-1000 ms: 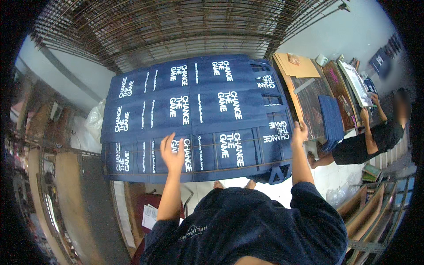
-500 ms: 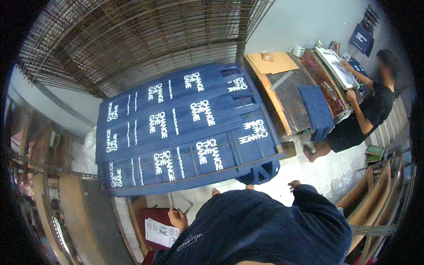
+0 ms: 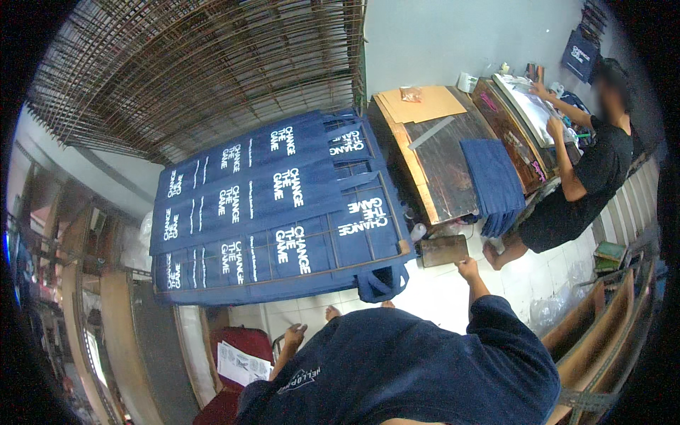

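My right hand [image 3: 467, 269] reaches forward with its fingers stretched out. It overlaps the near right corner of a low brown stool-like block [image 3: 443, 251]; I cannot tell whether they touch. On the other side, my left hand [image 3: 293, 335] hangs at my side, fingers loosely extended and nothing visible in them. Near it, white printed sheets [image 3: 242, 365] lie on a dark red chair [image 3: 251, 340]. In front of me, navy fabric bags with white print [image 3: 258, 205] lie in overlapping rows on a wire rack [image 3: 333, 262]. One bag's handle loop [image 3: 382, 287] hangs at the rack's near right corner.
A raised stack of wire racks [image 3: 234, 71] leans over the far side. To the right, a worktable [image 3: 443, 170] carries brown card and folded navy fabric [image 3: 492, 177]. Another person [image 3: 595, 163] works there. Wooden boards [image 3: 602, 326] stand at the lower right.
My right hand has moved forward from beside my body to the brown block. My left hand has shifted forward, away from the sheets. The view has shifted right.
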Action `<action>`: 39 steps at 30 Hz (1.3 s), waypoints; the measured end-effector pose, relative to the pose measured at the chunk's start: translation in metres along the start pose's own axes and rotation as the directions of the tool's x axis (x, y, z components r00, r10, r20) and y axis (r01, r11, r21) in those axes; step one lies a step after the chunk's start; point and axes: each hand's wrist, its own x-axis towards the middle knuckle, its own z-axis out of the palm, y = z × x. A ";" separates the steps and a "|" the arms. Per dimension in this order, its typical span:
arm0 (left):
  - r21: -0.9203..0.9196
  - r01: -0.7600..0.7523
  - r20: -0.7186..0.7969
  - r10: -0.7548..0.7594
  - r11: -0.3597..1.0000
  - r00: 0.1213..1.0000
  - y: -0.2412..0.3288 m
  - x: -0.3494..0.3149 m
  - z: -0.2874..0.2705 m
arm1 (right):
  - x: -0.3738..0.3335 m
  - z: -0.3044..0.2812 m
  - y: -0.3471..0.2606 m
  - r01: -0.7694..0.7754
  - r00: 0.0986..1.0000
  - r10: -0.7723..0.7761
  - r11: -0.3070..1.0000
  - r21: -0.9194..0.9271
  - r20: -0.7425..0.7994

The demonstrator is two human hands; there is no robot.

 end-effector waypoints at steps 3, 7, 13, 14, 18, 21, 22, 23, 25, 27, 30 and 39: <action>0.308 -0.343 0.033 0.350 0.888 0.936 -0.041 0.033 0.013 | -0.008 0.010 0.042 -0.214 0.970 0.210 0.977 0.022 0.121; 0.603 -0.620 0.323 0.556 0.503 0.766 -0.025 0.041 0.026 | -0.021 -0.004 0.091 -0.228 0.858 0.266 0.964 -0.138 0.439; 0.248 -0.212 0.052 0.206 0.945 0.977 -0.060 0.068 0.061 | 0.003 -0.036 0.100 -0.312 0.863 0.343 0.939 -0.141 0.371; 0.314 -0.175 0.087 0.155 0.933 0.984 -0.037 0.071 0.075 | 0.009 -0.046 0.109 -0.280 0.927 0.286 0.958 -0.062 0.241; 0.355 -0.145 0.169 0.089 0.924 0.982 0.012 0.053 0.085 | 0.028 -0.072 0.080 -0.314 0.946 0.310 0.949 0.035 0.097; 0.213 -0.089 0.188 0.048 0.973 0.981 0.029 0.048 0.094 | 0.035 -0.079 0.076 -0.292 0.954 0.286 0.954 0.070 0.086; 0.167 -0.040 0.189 0.008 0.985 0.982 0.046 0.036 0.097 | 0.039 -0.081 0.077 -0.293 0.954 0.287 0.953 0.080 0.082; 0.216 -0.019 0.188 -0.022 0.976 0.982 0.054 0.031 0.096 | 0.042 -0.078 0.083 -0.271 0.961 0.267 0.961 0.050 0.073; 0.314 0.021 0.181 -0.082 0.949 0.980 0.067 0.023 0.095 | 0.046 -0.073 0.096 -0.229 0.972 0.229 0.973 -0.011 0.057; 0.523 -0.631 0.379 0.506 0.574 0.775 0.050 0.027 0.083 | 0.043 -0.069 0.101 -0.287 0.953 0.283 0.958 0.022 0.104; 0.582 -0.803 0.533 0.688 0.126 0.493 0.025 0.030 0.069 | 0.033 -0.076 0.079 -0.438 0.888 0.406 0.890 0.126 0.214; 0.696 -0.692 0.507 0.551 0.193 0.663 0.026 0.027 0.059 | 0.056 -0.078 0.029 -0.409 0.899 0.401 0.616 0.673 0.179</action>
